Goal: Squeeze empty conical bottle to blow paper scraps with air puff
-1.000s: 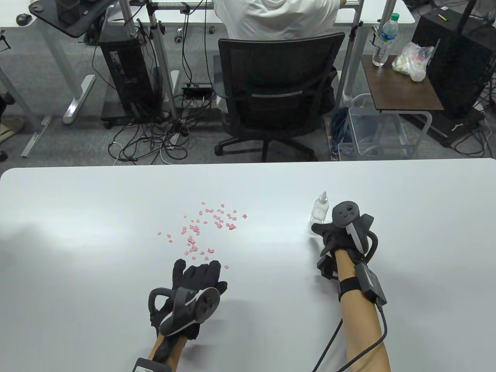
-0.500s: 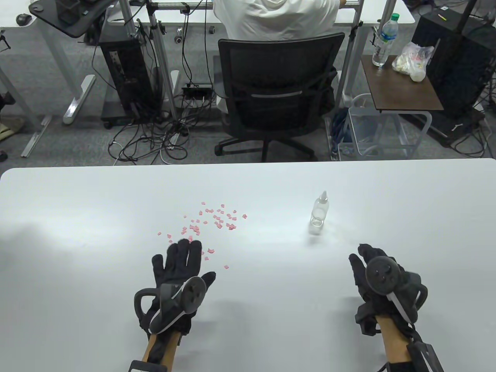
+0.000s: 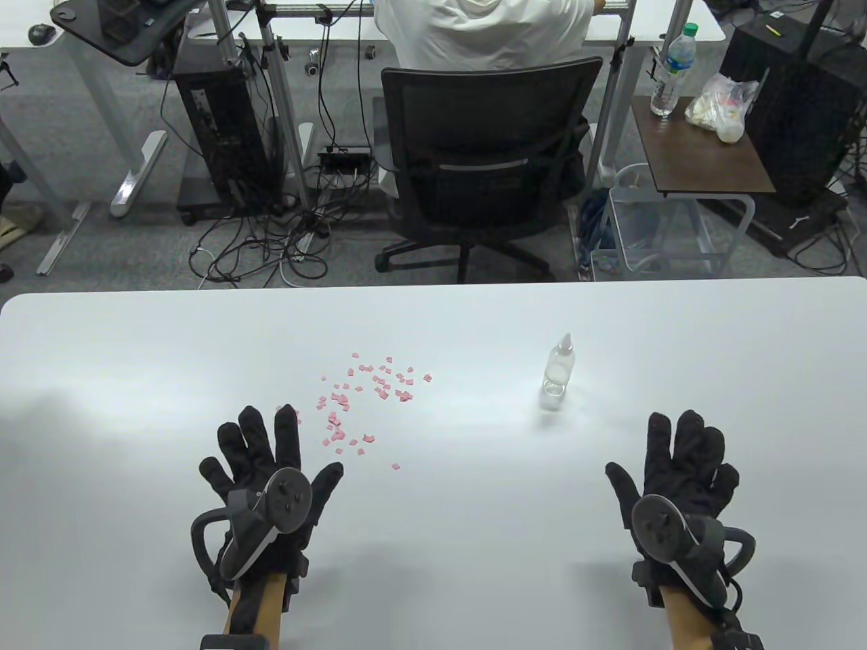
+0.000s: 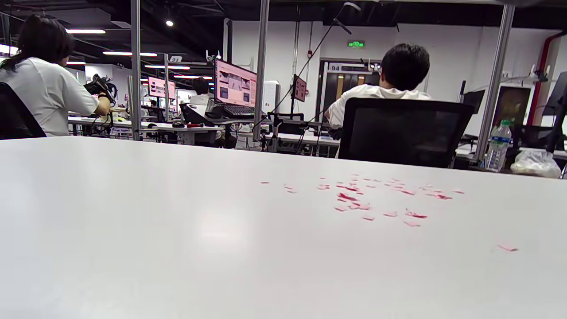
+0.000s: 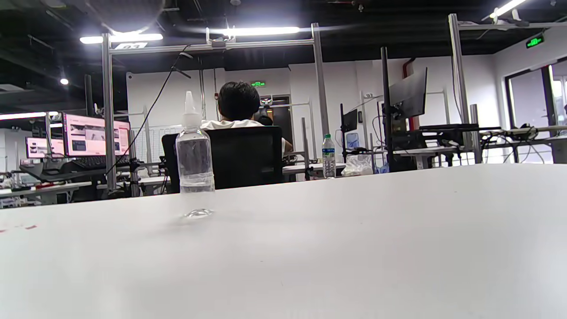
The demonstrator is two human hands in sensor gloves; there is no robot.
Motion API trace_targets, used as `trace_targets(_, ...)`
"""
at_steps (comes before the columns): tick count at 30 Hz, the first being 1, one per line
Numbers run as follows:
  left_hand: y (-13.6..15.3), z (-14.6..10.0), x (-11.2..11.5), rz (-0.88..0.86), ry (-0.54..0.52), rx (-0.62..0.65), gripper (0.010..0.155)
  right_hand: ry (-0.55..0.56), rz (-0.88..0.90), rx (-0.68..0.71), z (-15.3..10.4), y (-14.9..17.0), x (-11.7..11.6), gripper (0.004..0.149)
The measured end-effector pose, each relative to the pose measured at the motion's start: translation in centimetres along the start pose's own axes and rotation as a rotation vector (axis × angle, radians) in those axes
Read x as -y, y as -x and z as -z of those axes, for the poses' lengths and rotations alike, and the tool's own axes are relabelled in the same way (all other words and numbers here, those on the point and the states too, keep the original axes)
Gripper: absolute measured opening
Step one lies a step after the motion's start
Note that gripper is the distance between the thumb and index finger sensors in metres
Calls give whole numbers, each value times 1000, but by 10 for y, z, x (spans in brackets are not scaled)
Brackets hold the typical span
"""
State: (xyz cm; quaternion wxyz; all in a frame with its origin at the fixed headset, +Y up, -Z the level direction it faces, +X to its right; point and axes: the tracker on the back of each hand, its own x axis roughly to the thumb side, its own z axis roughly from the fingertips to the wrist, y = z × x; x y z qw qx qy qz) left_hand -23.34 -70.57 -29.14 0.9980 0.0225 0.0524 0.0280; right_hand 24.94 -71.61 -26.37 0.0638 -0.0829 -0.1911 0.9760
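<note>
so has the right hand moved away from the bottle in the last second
Yes. The right hand was up against the bottle a second ago; it now lies flat, fingers spread, nearer the table's front edge and right of the bottle, which stands where it did.

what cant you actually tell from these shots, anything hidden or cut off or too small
- Palms and finger undersides of the left hand and right hand: table view shows only glove backs and trackers, so table contact is unclear.
- Neither wrist view shows its own fingers.
- Bottle: the nozzle tip is too small to tell whether it is open.
- Paper scraps: too small to count, and some lie under the left fingertips.
- Left wrist view: the bottle is out of frame.
</note>
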Motion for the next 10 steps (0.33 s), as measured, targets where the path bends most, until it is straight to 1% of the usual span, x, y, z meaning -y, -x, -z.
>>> trace_targets(6,-2,0,2,-3,18,12,96,-1,38,-19,3,5,-2,84)
trace_targets(10,-8,-2,4,25,26,28,96,-6,56,-34,3,9,-1,84)
